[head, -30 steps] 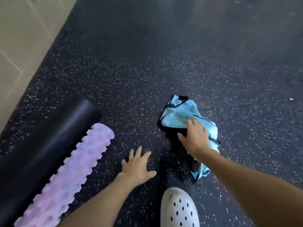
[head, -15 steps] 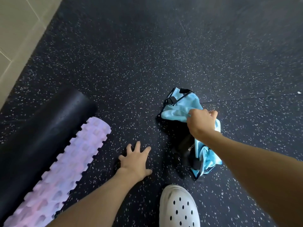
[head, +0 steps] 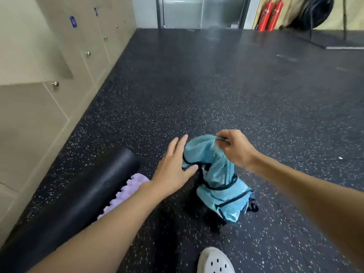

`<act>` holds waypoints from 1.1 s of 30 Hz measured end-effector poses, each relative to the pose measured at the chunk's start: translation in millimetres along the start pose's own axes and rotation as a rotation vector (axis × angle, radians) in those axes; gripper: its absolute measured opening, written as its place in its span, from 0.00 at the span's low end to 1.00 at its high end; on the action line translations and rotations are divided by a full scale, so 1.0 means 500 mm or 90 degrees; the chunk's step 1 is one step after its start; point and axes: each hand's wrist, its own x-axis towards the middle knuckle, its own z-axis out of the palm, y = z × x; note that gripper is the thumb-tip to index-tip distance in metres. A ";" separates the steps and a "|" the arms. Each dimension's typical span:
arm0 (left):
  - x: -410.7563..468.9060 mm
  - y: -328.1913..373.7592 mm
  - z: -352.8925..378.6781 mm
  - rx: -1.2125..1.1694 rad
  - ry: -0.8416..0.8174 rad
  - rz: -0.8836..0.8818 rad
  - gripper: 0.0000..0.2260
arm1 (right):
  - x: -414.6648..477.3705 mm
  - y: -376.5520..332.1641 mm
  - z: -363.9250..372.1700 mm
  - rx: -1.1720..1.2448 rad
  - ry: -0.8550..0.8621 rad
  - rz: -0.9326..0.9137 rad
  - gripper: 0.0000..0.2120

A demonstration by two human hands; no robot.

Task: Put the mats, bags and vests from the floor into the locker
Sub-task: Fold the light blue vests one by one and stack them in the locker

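Currently the right hand (head: 235,148) pinches the top of the blue bag (head: 213,178), which hangs with its long axis vertical above the floor (head: 256,99). The left hand (head: 173,168), fingers spread, touches its left side; lockers (head: 39,95) lie left.

One wide-angle view looks from the person's head, forward and down at the speckled floor (head: 197,85); the left hand (head: 173,170) and right hand (head: 236,150) sit close, mid-frame. Lockers (head: 29,115) line its left edge.
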 end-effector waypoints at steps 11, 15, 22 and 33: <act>-0.195 0.125 -0.357 -0.070 0.217 0.062 0.06 | -0.119 -0.364 -0.041 0.109 -0.033 -0.220 0.06; -0.319 0.120 -0.464 -0.166 0.261 0.005 0.04 | -0.157 -0.476 0.005 0.217 -0.063 -0.238 0.07; -0.518 0.088 -0.595 -0.298 0.493 -0.062 0.05 | -0.267 -0.671 0.147 0.401 -0.224 -0.298 0.06; -0.646 0.075 -0.711 -0.379 0.567 -0.134 0.02 | -0.413 -0.848 0.309 0.444 -0.510 -0.411 0.12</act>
